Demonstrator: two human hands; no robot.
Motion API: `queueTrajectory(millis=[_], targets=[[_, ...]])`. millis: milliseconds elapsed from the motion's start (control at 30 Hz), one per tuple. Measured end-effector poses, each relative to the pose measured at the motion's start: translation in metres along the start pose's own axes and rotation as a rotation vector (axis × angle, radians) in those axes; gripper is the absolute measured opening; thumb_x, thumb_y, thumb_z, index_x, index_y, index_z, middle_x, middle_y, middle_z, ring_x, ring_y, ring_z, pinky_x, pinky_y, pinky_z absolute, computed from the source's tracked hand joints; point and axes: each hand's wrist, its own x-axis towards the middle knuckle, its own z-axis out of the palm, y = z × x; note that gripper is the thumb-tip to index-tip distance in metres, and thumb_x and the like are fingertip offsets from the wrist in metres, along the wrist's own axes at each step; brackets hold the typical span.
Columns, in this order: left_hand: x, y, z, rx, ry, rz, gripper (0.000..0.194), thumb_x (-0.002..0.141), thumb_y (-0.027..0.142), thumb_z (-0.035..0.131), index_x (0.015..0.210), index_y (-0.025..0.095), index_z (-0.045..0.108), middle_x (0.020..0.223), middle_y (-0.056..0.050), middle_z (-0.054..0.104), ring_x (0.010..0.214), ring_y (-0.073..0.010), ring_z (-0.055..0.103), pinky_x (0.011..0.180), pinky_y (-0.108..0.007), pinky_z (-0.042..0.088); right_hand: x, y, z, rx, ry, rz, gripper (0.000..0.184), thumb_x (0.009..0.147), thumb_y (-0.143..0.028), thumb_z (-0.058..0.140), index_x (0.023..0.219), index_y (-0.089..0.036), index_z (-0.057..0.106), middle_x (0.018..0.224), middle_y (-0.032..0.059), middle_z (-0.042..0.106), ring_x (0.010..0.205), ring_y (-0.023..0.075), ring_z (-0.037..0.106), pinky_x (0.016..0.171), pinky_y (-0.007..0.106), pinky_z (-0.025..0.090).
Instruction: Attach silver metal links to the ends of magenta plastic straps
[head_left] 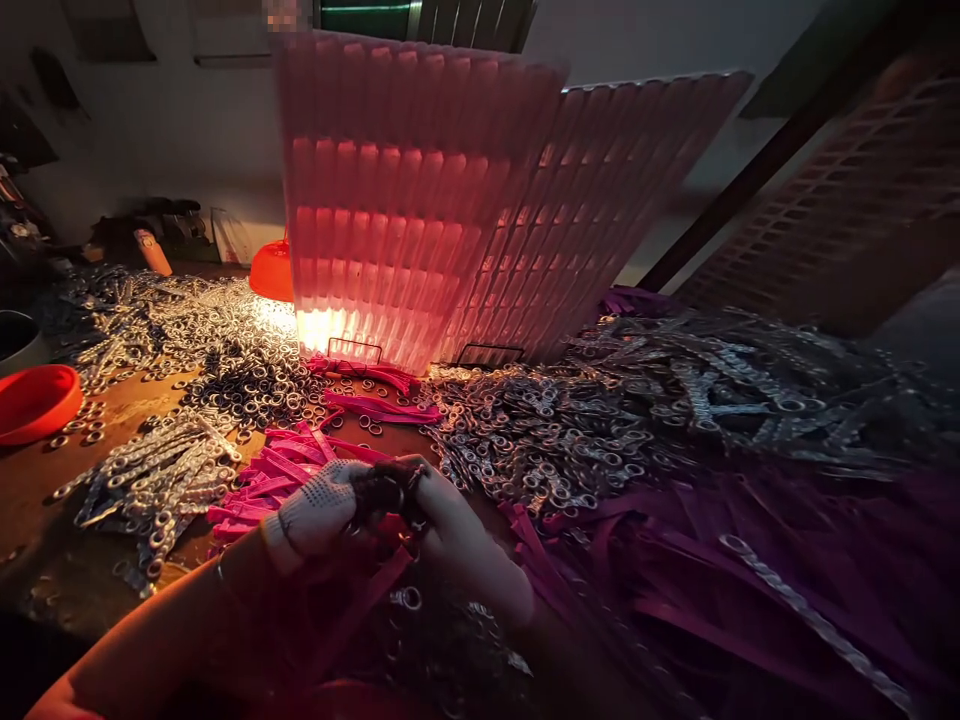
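Note:
My left hand (319, 512), in a white dotted work glove, and my bare right hand (450, 530) meet low in the middle of the view. Both are closed round a small dark piece (382, 490) held between them; I cannot make out what it is. A pink strap (360, 610) hangs down from under the hands, with a metal ring (409, 598) beside it. A heap of pink straps (277, 470) lies just beyond my left hand on the brown table (45, 520).
Piles of metal rings (255, 375) and silver ring-tipped strips (150, 480) cover the table. More rings (555, 440) and purple straps (750, 560) lie to the right. Ribbed plastic panels (405, 190) stand lit behind. An orange bowl (34, 400) sits far left.

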Motion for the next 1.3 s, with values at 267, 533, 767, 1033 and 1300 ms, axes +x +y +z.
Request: queueTrajectory(millis=[267, 533, 767, 1033, 1300], targets=[[0.010, -0.006, -0.008, 0.277, 0.115, 0.154, 0.012, 0.078, 0.025, 0.064, 0.074, 0.015, 0.060, 0.066, 0.000, 0.058, 0.057, -0.0083, 0.048, 0.049, -0.017, 0.036, 0.009, 0.008, -0.003, -0.626, -0.062, 0.120, 0.012, 0.066, -0.010, 0.051, 0.069, -0.017, 0.060, 0.071, 0.0059, 0.062, 0.063, 0.0164, 0.049, 0.058, 0.029, 0.027], [0.039, -0.009, -0.011, -0.404, 0.132, -0.104, 0.027, 0.075, 0.033, 0.069, 0.071, 0.018, 0.048, 0.053, 0.006, 0.046, 0.041, -0.0052, 0.041, 0.038, -0.015, 0.032, 0.021, 0.023, 0.016, -0.724, -0.014, 0.214, 0.011, 0.076, -0.025, 0.057, 0.073, -0.017, 0.064, 0.072, 0.0077, 0.066, 0.063, 0.0166, 0.052, 0.057, 0.030, 0.022], [0.049, -0.011, -0.032, -0.633, 0.239, -0.194, 0.014, 0.080, 0.023, 0.064, 0.091, 0.014, 0.060, 0.054, 0.008, 0.044, 0.034, -0.0025, 0.031, 0.030, -0.013, 0.014, 0.098, 0.125, 0.009, -0.668, -0.107, 0.492, 0.017, 0.081, -0.014, 0.053, 0.087, -0.013, 0.069, 0.100, 0.0141, 0.069, 0.091, 0.0207, 0.058, 0.075, 0.028, 0.035], [0.038, -0.016, -0.030, -0.567, 0.257, -0.213, 0.020, 0.082, 0.023, 0.063, 0.099, 0.013, 0.067, 0.074, -0.002, 0.066, 0.034, -0.0005, 0.031, 0.032, -0.016, 0.017, 0.120, 0.159, 0.009, -0.427, -0.076, 0.489, 0.023, 0.078, -0.010, 0.049, 0.086, -0.007, 0.070, 0.089, 0.0153, 0.070, 0.090, 0.0221, 0.058, 0.078, 0.032, 0.040], [0.062, -0.023, -0.029, -0.687, 0.164, -0.307, 0.020, 0.090, 0.022, 0.056, 0.073, 0.012, 0.058, 0.055, 0.001, 0.056, 0.033, -0.0021, 0.031, 0.030, -0.015, 0.016, 0.037, 0.075, -0.023, 0.340, -0.037, 0.611, 0.033, 0.081, -0.042, 0.059, 0.093, -0.016, 0.074, 0.072, 0.0021, 0.068, 0.065, 0.0167, 0.056, 0.059, 0.027, 0.043]])
